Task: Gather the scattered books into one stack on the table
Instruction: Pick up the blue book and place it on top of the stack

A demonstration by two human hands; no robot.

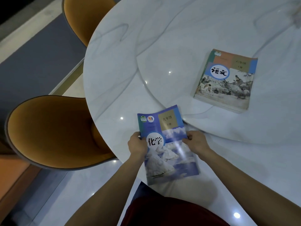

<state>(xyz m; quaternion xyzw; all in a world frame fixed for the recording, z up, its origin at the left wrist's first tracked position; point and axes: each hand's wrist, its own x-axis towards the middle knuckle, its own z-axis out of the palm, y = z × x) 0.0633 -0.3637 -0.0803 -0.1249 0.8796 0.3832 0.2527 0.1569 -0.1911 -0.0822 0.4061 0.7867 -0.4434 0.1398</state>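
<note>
Fingers of the left hand and right hand grip the 化学 book; 语文 book lies apart.

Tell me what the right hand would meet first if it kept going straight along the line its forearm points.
The right hand points up and left across the blue chemistry book it grips. Past that book's edge lies the left hand; beyond it, likely bare white table, though depth is unclear.

Your left hand and right hand grip the blue book near; book stack far right on table.
</note>
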